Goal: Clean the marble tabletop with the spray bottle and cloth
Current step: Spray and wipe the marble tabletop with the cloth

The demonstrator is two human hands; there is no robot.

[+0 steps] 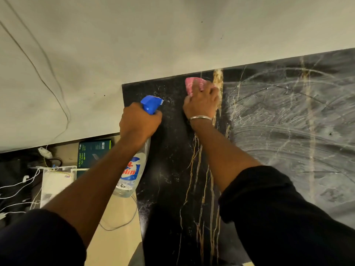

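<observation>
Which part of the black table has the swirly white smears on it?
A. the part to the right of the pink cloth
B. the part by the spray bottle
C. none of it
A: the swirly white smears cover the marble tabletop to the right of the pink cloth that the right hand presses down, while the part by the spray bottle, held in the left hand, looks dark.

A pink cloth (194, 84) is pressed to the bench (172, 169) by the right hand (201, 101); the spray bottle (134, 166) is gripped left (139, 121).
</observation>
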